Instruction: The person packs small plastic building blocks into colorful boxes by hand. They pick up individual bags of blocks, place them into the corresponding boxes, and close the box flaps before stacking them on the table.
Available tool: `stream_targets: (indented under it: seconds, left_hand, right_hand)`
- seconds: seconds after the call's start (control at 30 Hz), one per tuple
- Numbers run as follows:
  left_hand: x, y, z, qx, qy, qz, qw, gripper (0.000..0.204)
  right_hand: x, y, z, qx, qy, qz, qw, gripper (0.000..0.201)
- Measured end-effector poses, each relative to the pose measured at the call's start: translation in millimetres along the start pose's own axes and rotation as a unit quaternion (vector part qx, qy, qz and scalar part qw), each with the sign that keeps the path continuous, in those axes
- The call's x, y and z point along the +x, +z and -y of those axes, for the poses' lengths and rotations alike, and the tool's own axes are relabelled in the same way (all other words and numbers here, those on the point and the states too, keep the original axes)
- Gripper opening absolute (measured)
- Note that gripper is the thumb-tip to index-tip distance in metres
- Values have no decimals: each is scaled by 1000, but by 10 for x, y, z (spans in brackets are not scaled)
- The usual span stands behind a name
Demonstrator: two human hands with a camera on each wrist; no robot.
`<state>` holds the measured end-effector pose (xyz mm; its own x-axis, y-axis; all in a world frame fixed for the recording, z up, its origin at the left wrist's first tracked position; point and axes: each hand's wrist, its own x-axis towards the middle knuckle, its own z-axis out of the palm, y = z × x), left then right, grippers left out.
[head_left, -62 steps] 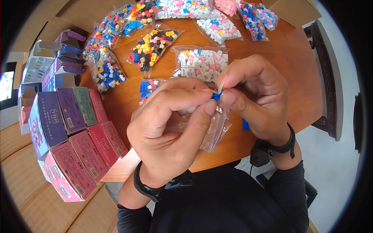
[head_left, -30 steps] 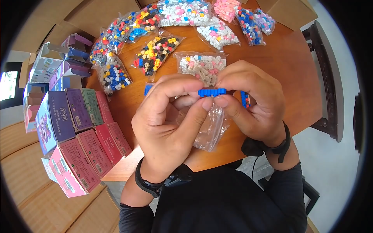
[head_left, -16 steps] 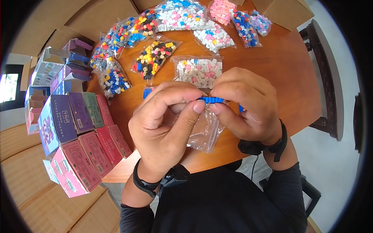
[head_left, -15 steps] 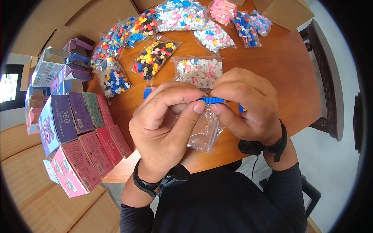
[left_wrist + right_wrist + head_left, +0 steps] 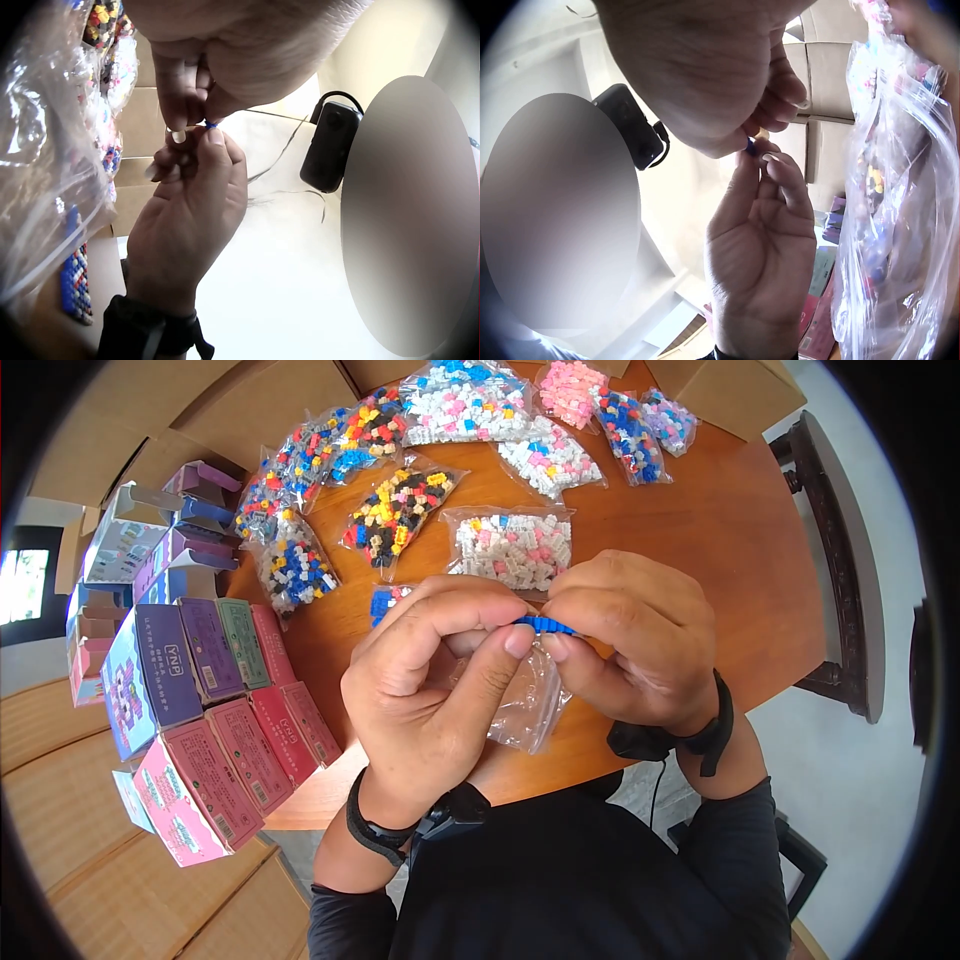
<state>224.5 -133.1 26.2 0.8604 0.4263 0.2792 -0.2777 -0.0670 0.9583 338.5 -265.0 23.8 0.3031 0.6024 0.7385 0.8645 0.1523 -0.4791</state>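
Observation:
Between the two hands, over the table's near edge, is a short row of small blue building blocks [image 5: 548,625]. My left hand [image 5: 430,680] pinches its left end between thumb and index finger. At the other end, the thumb and index finger of my right hand [image 5: 640,635] pinch it too. Fingertips cover much of the row. In the left wrist view only a sliver of the blue blocks [image 5: 211,125] shows where the fingertips meet; the right wrist view shows a similar blue bit. Below the hands lies a clear zip bag [image 5: 525,722].
Bags of colourful blocks [image 5: 400,510] spread across the back of the wooden table [image 5: 740,560], with a bag of white and pink blocks [image 5: 510,550] just beyond the hands. Small printed boxes [image 5: 215,760] stand along the left. A dark wooden chair [image 5: 835,570] is at right.
The blue block row turned from nearly hidden to lying sideways between the hands, then sank slightly and became more covered by fingertips. Both hands came down a little; their pinch persists.

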Motion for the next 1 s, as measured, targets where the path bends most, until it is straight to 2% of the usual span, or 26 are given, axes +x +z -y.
stream_targets:
  seconds: [0.07, 0.2, 0.27, 0.3, 0.37, 0.47, 0.57, 0.63, 0.67, 0.77, 0.8, 0.9, 1.0]
  left_hand:
    - [-1, 3, 3, -16, -11, 2, 1000, 14]
    - [-15, 7, 16, -49, -33, 12, 998, 15]
    - [-1, -6, 22, -44, -17, 17, 999, 15]
    - [7, -12, 24, -41, -7, 19, 999, 15]
    - [-3, -13, 38, -62, -34, 18, 997, 17]
    - [14, 40, 32, -90, -54, 2, 994, 21]
    - [18, 55, 64, -79, -59, 19, 995, 25]
    - [6, 35, 92, -22, -50, 47, 997, 22]
    - [7, 29, 117, 44, -1, 62, 997, 18]
    - [-21, 76, 39, 121, 53, 129, 983, 15]
    - [-26, 124, -16, 135, 85, 136, 978, 13]
    - [-64, 190, -94, 183, 93, 175, 963, 12]
    - [-92, 266, -105, 232, 127, 205, 942, 13]
  right_hand:
    - [1, 0, 5, 1, 5, -4, 1000, 15]
    - [38, -84, 50, 56, 101, 51, 992, 13]
    - [66, -139, 49, 93, 147, 83, 981, 11]
    - [70, -152, 47, 104, 154, 86, 979, 11]
    - [57, -148, 26, 125, 166, 92, 974, 11]
    - [36, -103, -57, 149, 156, 37, 976, 6]
    - [43, -252, -142, 207, 306, -62, 927, 6]
    - [58, -389, -323, 269, 318, -141, 898, 7]
    - [52, -458, -413, 301, 322, -179, 879, 8]
    - [-73, -703, -575, 368, 373, -198, 828, 11]
    - [-127, -765, -552, 370, 381, -191, 826, 12]
    - [-357, -912, -456, 330, 448, -147, 818, 16]
    - [-632, -1012, -321, 296, 502, -64, 810, 20]
